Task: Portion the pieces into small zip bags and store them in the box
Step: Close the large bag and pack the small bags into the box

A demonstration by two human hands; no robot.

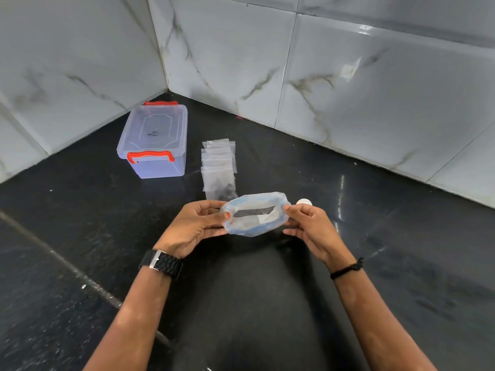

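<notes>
I hold a clear, blue-tinted plastic bag [255,214] above the black counter, its mouth pulled wide toward me. My left hand [194,226] pinches its left edge and my right hand [310,226] pinches its right edge. Behind the bag lies a row of several small clear zip bags [218,162]; the nearest one [221,187] has dark pieces inside. A clear plastic box [154,141] with a shut lid and red latches stands at the back left near the wall corner.
A small white round disc [304,201] lies on the counter just beyond my right hand. Marble-patterned tiled walls [348,76] meet in a corner behind the box. The black counter [401,236] stretches wide on both sides.
</notes>
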